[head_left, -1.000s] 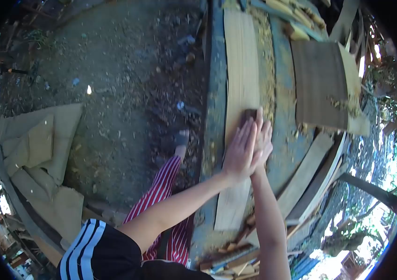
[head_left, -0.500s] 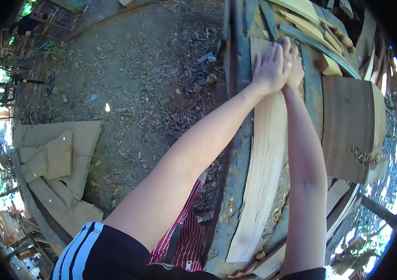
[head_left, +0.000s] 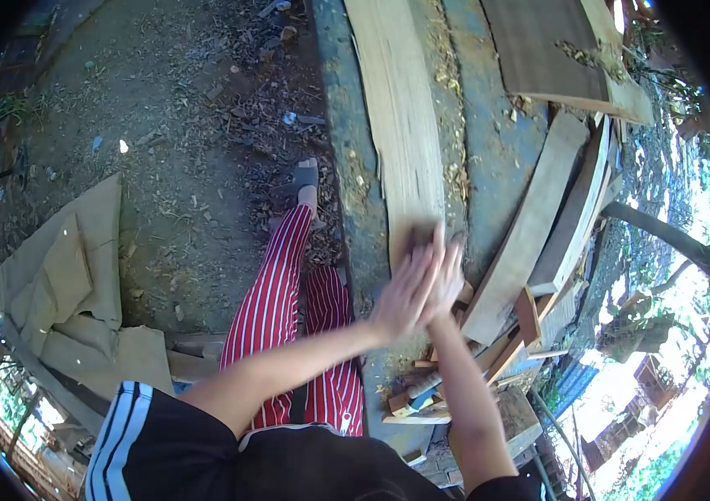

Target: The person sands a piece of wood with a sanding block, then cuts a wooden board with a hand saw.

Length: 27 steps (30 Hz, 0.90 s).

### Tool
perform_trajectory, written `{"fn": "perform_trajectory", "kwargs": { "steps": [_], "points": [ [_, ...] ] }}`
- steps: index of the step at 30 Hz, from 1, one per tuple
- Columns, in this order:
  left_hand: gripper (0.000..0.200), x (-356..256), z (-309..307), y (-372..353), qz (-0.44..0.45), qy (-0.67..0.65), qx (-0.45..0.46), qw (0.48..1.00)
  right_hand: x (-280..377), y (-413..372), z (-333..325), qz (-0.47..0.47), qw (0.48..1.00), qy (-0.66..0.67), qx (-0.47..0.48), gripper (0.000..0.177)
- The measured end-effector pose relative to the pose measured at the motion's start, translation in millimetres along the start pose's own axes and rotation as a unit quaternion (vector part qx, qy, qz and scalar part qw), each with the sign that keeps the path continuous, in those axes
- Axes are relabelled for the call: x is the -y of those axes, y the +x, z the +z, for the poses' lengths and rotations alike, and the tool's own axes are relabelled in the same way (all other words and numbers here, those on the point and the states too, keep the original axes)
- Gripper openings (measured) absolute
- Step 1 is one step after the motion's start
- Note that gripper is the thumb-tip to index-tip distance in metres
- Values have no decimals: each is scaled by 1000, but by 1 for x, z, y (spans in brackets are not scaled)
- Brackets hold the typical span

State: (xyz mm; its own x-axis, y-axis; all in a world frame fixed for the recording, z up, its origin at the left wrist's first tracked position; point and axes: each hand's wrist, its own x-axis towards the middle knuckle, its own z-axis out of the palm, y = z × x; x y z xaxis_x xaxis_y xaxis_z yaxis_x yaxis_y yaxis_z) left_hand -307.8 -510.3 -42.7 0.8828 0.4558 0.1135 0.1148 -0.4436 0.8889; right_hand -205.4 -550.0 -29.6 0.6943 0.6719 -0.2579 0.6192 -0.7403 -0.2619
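Seen from the head camera, the left hand [head_left: 403, 294] and right hand [head_left: 448, 275] are pressed together, fingers stretched flat on a small dark block [head_left: 422, 231], probably to bear down evenly. The block sits at the near end of a long pale wooden plank [head_left: 401, 125], which lies lengthwise on the worn blue surface [head_left: 497, 167].

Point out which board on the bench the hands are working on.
The long pale plank by the bench edge: left hand and right hand press on its near end. The dark brown board and stacked planks lie apart, rightward.
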Motion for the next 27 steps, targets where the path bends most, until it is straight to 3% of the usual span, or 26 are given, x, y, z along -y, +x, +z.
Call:
{"fn": "perform_trajectory", "kwargs": {
  "steps": [4, 7, 9, 12, 17, 21, 25, 27],
  "points": [
    [80, -53, 41, -121, -54, -23, 78, 995, -53, -137, 37, -59, 997, -11, -40, 65],
    [81, -58, 37, -124, -82, -26, 91, 992, -45, -136, 35, -64, 997, -13, -42, 66],
    [82, -51, 30, -101, -76, -16, 63, 995, -32, -106, 28, -77, 996, -37, 9, 67],
    [80, -21, 10, -33, -106, 39, -66, 991, 17, -18, 3, -107, 993, -47, 2, 64],
    [75, 48, -79, 129, -56, 57, -165, 983, 101, 161, -31, -141, 988, -15, -53, 61],
    [68, 120, -155, 247, -7, 123, -211, 970, 168, 297, -39, -175, 974, -22, -144, 55],
    [68, 184, -227, 364, 1, 160, -239, 958, 228, 435, -47, -177, 969, -8, -169, 49],
    [67, 204, -263, 415, 7, 179, -209, 961, 246, 494, -52, -177, 966, -1, -188, 48]
  ]
}}
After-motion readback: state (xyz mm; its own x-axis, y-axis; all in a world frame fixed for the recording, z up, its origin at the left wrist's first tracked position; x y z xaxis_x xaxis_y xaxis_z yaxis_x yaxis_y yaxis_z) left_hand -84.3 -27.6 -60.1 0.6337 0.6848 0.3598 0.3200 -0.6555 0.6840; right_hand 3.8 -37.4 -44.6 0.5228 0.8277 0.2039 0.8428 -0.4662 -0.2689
